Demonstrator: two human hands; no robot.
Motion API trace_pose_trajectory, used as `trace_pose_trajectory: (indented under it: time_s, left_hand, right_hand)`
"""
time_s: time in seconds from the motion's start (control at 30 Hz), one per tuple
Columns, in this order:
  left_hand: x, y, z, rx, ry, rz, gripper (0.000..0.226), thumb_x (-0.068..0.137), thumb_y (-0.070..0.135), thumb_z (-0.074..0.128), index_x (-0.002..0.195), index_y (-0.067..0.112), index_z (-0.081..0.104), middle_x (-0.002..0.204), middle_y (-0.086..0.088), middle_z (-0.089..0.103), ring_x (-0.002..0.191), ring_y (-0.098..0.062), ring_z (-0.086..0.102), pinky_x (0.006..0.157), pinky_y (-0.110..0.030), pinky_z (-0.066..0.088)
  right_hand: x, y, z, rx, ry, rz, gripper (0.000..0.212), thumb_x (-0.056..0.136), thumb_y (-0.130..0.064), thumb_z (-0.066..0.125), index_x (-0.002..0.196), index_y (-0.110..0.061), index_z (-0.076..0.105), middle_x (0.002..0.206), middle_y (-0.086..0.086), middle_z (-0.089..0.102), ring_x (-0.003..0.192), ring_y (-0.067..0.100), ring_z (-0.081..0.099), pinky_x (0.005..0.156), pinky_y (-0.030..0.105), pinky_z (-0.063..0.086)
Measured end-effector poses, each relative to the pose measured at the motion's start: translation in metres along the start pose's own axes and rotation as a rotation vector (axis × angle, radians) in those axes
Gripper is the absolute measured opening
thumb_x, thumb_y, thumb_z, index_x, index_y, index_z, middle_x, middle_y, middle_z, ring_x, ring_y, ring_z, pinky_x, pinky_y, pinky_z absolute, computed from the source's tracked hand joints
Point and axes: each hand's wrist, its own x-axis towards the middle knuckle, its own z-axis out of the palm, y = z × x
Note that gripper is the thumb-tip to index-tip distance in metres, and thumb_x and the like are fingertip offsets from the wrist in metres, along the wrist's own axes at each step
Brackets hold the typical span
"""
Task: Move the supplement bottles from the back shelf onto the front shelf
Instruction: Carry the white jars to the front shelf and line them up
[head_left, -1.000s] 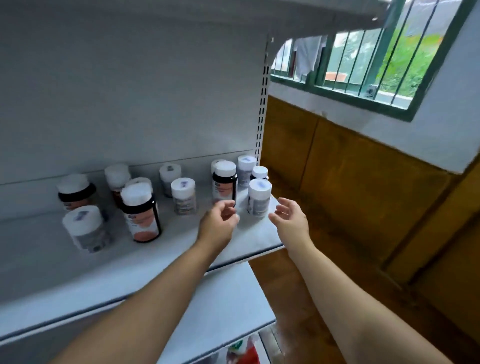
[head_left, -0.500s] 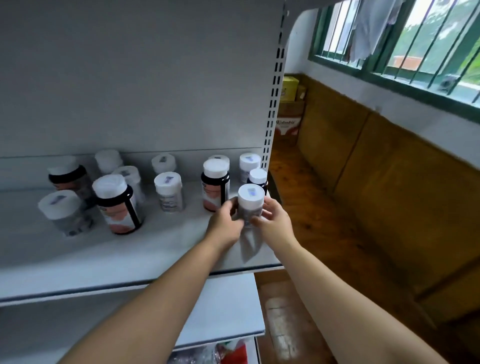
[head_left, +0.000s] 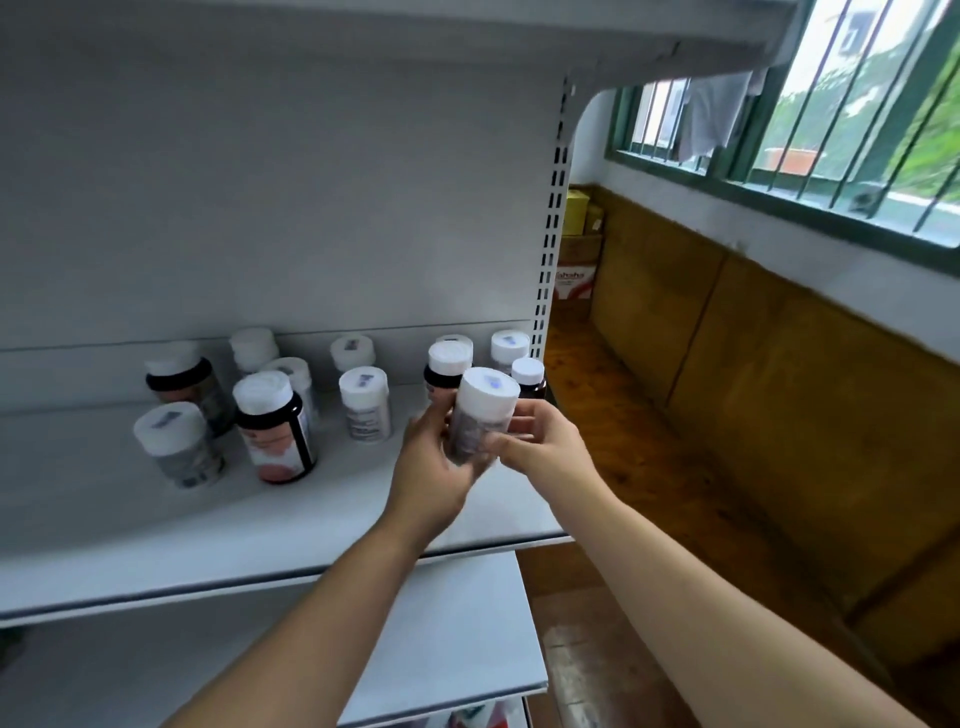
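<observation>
Held bottle (head_left: 483, 421): white-capped and tilted, lifted clear of the shelf (head_left: 156, 535), just left of the post (head_left: 550, 234) and nearer the camera than it.
Left hand (head_left: 428, 467): fingers curl round the held bottle's lower body in a full grip.
Right hand (head_left: 543, 441): fingers and thumb pinch the held bottle's right side, below the cap.
Other bottles (head_left: 363, 410): about eleven stand on the shelf, all left of the post. Four cluster close beside it, behind the held bottle, and the rest spread further left, well apart from it.
Lower shelf (head_left: 457, 649): below the post's foot, partly in view. I cannot tell whether it is the front shelf.
Done: by my reading, very little. One bottle is picked up and off the back shelf, but it is not yet set down anywhere, and no bottle shows at a destination.
Left: nearly everything. The held bottle has to be carried away from the post and stood on the front shelf, and then the same goes for each bottle left of the post.
Stage: early — likely the pick-up of one of the first bottles.
</observation>
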Motion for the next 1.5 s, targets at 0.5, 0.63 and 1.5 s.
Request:
trace_pose_trajectory:
  time_s: [0.5, 0.63, 1.5]
  left_hand:
    - [-0.024, 0.026, -0.068, -0.484, -0.059, -0.182, 0.026, 0.089, 0.007, 0.053, 0.108, 0.024, 0.055, 0.101, 0.005, 0.065, 0.097, -0.015, 0.059, 0.084, -0.032, 0.043]
    - [-0.021, 0.026, -0.071, -0.334, -0.008, -0.117, 0.037, 0.081, 0.014, 0.065, 0.116, 0.022, 0.057, 0.106, 0.001, 0.066, 0.091, -0.008, 0.059, 0.074, -0.021, 0.043]
    - [-0.007, 0.016, -0.092, -0.61, -0.02, -0.223, 0.018, 0.096, 0.021, 0.041, 0.109, 0.021, 0.054, 0.109, -0.003, 0.067, 0.098, -0.021, 0.064, 0.08, -0.035, 0.047]
  right_hand:
    - [-0.02, -0.042, 0.04, 0.266, -0.199, -0.088, 0.025, 0.08, -0.002, 0.065, 0.1, -0.017, 0.059, 0.093, 0.004, 0.069, 0.085, 0.018, 0.067, 0.078, 0.027, 0.057]
    - [-0.022, -0.049, 0.051, 0.24, -0.129, -0.123, 0.026, 0.077, -0.004, 0.069, 0.097, -0.018, 0.059, 0.095, 0.006, 0.068, 0.094, 0.025, 0.065, 0.09, 0.038, 0.053]
    - [-0.014, -0.047, 0.074, 0.303, -0.158, -0.107, 0.022, 0.085, -0.007, 0.061, 0.101, -0.022, 0.06, 0.095, 0.004, 0.068, 0.092, 0.021, 0.063, 0.088, 0.039, 0.049]
